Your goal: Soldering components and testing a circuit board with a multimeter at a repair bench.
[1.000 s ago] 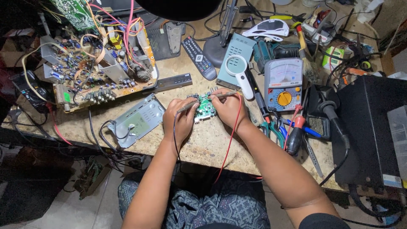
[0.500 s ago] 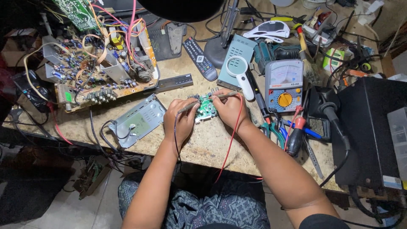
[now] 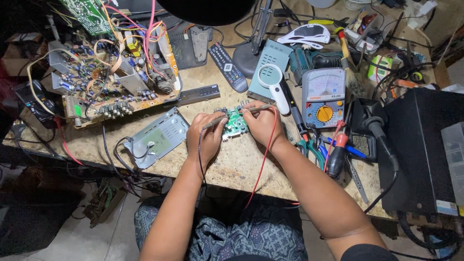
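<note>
The left hand [image 3: 207,137] is closed around a thin probe [image 3: 216,121] with black wire, the right hand [image 3: 261,126] around another probe [image 3: 256,109] with red wire. Between the 2 hands lies a small green circuit board [image 3: 235,123], touching both.

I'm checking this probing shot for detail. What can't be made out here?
- Head view: where the probe tips meet the small green circuit board is too small, and partly covered by the left hand and right hand.
- The analog multimeter needle position is too small to read.
- The black box is cut off by the right edge.
</note>
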